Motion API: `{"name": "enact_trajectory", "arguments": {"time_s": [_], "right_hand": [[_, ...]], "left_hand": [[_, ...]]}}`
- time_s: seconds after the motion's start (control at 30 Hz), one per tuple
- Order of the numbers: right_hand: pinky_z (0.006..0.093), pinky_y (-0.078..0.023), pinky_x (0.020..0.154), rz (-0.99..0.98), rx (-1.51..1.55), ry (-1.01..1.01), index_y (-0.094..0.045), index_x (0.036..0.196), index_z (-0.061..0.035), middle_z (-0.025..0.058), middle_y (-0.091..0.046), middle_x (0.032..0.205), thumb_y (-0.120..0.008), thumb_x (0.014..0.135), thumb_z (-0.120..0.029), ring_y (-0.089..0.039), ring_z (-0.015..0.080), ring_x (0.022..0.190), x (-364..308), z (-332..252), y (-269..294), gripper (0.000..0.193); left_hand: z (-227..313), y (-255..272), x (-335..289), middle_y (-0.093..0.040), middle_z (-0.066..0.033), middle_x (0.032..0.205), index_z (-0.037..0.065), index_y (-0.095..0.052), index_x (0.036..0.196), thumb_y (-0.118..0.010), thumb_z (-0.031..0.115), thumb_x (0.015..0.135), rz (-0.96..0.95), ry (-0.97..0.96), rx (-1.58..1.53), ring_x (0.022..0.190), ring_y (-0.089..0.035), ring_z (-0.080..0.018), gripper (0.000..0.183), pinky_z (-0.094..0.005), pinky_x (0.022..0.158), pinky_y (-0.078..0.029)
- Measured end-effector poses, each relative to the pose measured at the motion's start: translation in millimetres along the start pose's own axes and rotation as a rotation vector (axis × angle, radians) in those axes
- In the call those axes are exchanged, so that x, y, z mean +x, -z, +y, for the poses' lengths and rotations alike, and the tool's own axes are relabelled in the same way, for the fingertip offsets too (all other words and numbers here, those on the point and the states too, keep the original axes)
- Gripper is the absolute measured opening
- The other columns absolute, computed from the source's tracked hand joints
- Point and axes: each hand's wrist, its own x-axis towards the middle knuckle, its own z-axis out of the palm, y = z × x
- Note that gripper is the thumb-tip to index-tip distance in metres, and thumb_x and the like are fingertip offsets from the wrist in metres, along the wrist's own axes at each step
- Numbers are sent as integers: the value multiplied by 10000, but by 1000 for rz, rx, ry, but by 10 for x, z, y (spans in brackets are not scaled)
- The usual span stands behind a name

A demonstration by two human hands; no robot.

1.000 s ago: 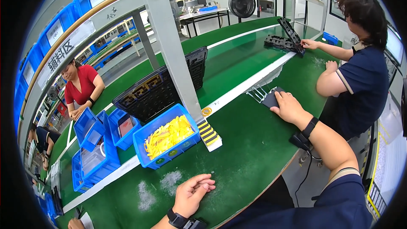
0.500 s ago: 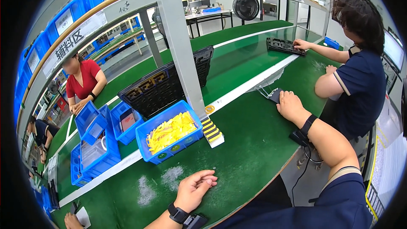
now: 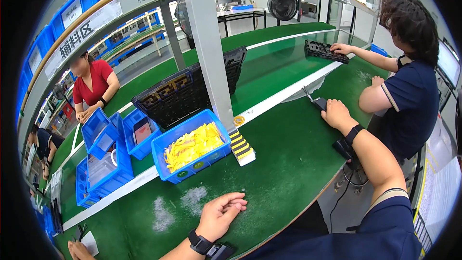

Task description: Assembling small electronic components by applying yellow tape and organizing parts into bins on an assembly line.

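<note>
My right hand [image 3: 338,115] is at the far side of the green table, closed on the dark handle of a small hand tool [image 3: 317,101]. Two thin metal prongs point out of the tool toward a clear plastic sheet [image 3: 303,94] beside the white strip; I cannot tell its exact kind. Lower down, my left hand [image 3: 224,214] rests on its side on the tabletop. Its fingers are loosely curled together with the thumb against them, and nothing shows in them. Pale powdery dust [image 3: 193,200] lies just left of it.
A blue bin of yellow strips [image 3: 192,149] stands by a grey post [image 3: 204,48]. Stacked blue bins [image 3: 113,173] and a black tray [image 3: 171,96] are left. A co-worker [image 3: 406,67] at right handles a black part [image 3: 326,51]. A black device [image 3: 342,149] hangs at the edge.
My right hand has shifted slightly right with the tool, whose prongs now point more upward and look closer together. My left hand has stayed in place.
</note>
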Motion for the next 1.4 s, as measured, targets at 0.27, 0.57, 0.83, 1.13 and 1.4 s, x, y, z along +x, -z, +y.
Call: {"name": "enact_trajectory", "arguments": {"time_s": [0.27, 0.57, 0.83, 1.13, 1.4], "right_hand": [[389, -480, 774, 46, -44, 22, -484, 1002, 89, 208, -588, 869, -501, 811, -171, -578, 331, 835, -11, 16, -173, 323], [363, -479, 709, -193, 990, 214, -492, 1066, 55, 184, -606, 854, -500, 838, -216, -594, 269, 757, -759, -485, 494, 354], [252, -463, 753, -1070, 2040, 558, -327, 1297, -47, 47, -542, 987, -395, 951, -267, -525, 90, 835, -1623, -1741, 981, 415], [265, -491, 719, -720, 1293, 867, -538, 1149, -21, 84, -631, 919, -492, 900, -283, -599, 140, 807, -1417, -1736, 1029, 364], [230, -492, 683, -702, 1715, 573, -618, 987, 15, 67, -641, 822, -598, 836, -100, -595, 102, 742, -986, -1479, 1486, 190]], "left_hand": [[24, -5, -7, -618, -121, 975, -25, -533, 1115, -502, 38, 874, -3, 10, 4, 871, -605, -170, 251, -274, 778, -483], [86, -94, -96, -612, -120, 1011, -29, -533, 1115, -528, 26, 860, -23, -40, 8, 897, -603, -176, 261, -280, 795, -480], [65, -160, -130, -584, -98, 1028, 9, -462, 1174, -545, 257, 879, -52, -118, -269, 871, -587, -180, 394, -295, 743, -477], [380, 139, -201, -590, -59, 1034, 12, -502, 1129, -505, 299, 904, 110, 24, -450, 908, -571, -142, 365, -277, 834, -439], [370, 463, -330, -607, -124, 947, 12, -575, 1048, -582, 250, 845, -106, 115, 613, 844, -580, -194, 313, -308, 770, -448]]}}
